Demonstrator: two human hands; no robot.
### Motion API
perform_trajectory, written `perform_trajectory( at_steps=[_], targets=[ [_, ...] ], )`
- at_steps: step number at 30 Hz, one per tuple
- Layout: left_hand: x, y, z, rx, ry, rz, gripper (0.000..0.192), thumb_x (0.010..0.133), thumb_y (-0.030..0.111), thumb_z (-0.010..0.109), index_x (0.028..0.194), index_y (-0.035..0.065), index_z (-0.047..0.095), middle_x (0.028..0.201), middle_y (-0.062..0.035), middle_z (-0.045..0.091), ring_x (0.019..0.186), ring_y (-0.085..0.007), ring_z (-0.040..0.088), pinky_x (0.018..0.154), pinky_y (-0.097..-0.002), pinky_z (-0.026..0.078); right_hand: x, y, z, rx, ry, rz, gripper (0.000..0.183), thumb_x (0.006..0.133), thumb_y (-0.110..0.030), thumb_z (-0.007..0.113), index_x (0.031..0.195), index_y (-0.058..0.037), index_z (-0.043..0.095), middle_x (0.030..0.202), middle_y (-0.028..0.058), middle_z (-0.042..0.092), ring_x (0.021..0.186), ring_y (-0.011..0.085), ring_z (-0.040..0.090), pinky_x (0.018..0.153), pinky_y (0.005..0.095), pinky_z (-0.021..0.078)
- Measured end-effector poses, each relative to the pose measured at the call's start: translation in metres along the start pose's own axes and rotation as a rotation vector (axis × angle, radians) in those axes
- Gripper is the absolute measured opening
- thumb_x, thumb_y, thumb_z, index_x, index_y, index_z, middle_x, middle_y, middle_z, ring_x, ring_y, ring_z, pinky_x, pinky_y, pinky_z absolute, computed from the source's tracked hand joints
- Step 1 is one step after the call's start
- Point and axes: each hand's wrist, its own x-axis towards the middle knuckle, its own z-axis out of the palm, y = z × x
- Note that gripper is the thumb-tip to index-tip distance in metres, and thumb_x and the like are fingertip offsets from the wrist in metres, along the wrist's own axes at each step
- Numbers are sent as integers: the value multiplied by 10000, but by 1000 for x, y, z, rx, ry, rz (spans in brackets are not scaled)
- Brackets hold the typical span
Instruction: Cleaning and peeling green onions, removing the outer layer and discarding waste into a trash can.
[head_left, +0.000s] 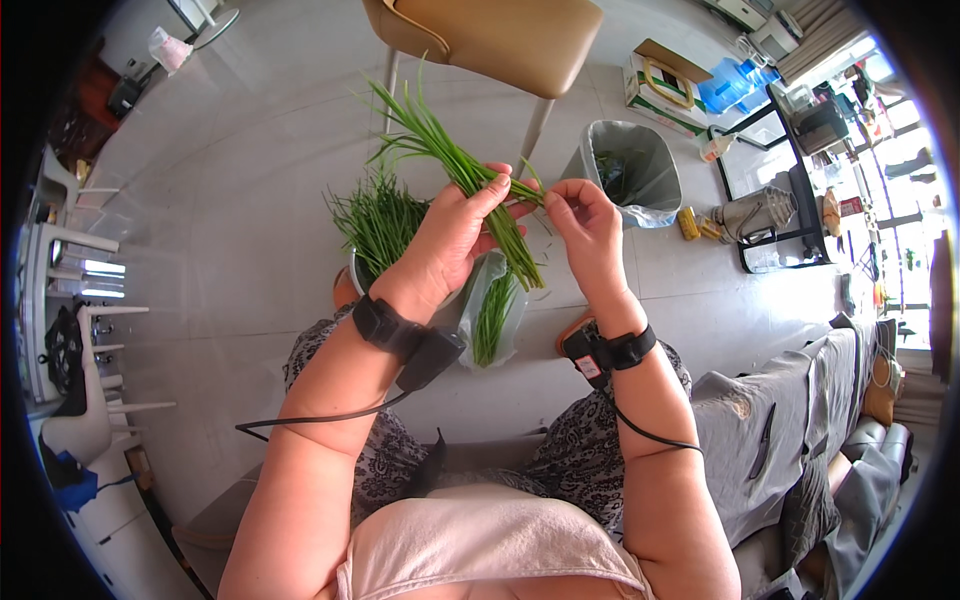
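Observation:
A bunch of long green stalks, likely garlic chives (450, 154), lies across the palm of my left hand (457, 225), with its leafy tips pointing up and away. The fingers and thumb of my left hand are closed round it. My right hand (586, 217) pinches the end of a few stalks between thumb and forefinger, beside the bunch. Below my left hand a bowl (360, 274), mostly hidden, holds a heap of the same greens (379, 217). Between my feet a clear plastic bag (514, 322) on the floor contains more stalks (489, 319).
A lined waste bin (664, 165) with green scraps inside stands past my right hand. A tan chair (502, 45) is ahead. To the right are a cardboard box (660, 90), blue water bottles (731, 86), a metal canister (757, 214) and a grey covered sofa (757, 427).

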Motion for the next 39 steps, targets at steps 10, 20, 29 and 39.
perform_trajectory(
  at_steps=[10, 20, 29, 39],
  targets=[
    [3, -5, -4, 140, -43, 21, 370, 923, 192, 615, 1243, 77, 471, 1152, -86, 629, 1067, -201, 615, 836, -339, 519, 1, 3, -3, 294, -65, 179, 121, 897, -91, 624, 937, 20, 598, 787, 1, 592, 708, 63, 526, 647, 207, 434],
    [6, -7, -6, 192, -25, 48, 320, 910, 223, 647, 1169, 82, 525, 1045, -39, 631, 979, -152, 629, 760, -298, 526, -1, -5, -4, 16, -93, 18, 146, 879, -79, 637, 995, 9, 643, 856, 37, 678, 763, 74, 614, 719, 225, 494],
    [7, -11, -2, 243, -66, 29, 302, 897, 247, 670, 1123, 84, 554, 1007, -18, 620, 945, -134, 632, 729, -282, 529, 2, 3, -9, 152, -85, 124, 154, 860, -87, 667, 966, 25, 658, 840, 54, 689, 789, 89, 620, 727, 237, 494],
    [9, -14, 0, 342, -57, 54, 265, 900, 267, 667, 1044, 53, 606, 919, -15, 640, 843, -110, 632, 685, -251, 520, 3, -2, -16, 541, -128, 399, 119, 868, -105, 668, 916, 4, 662, 791, 8, 641, 685, 62, 533, 663, 206, 433]
  ],
)
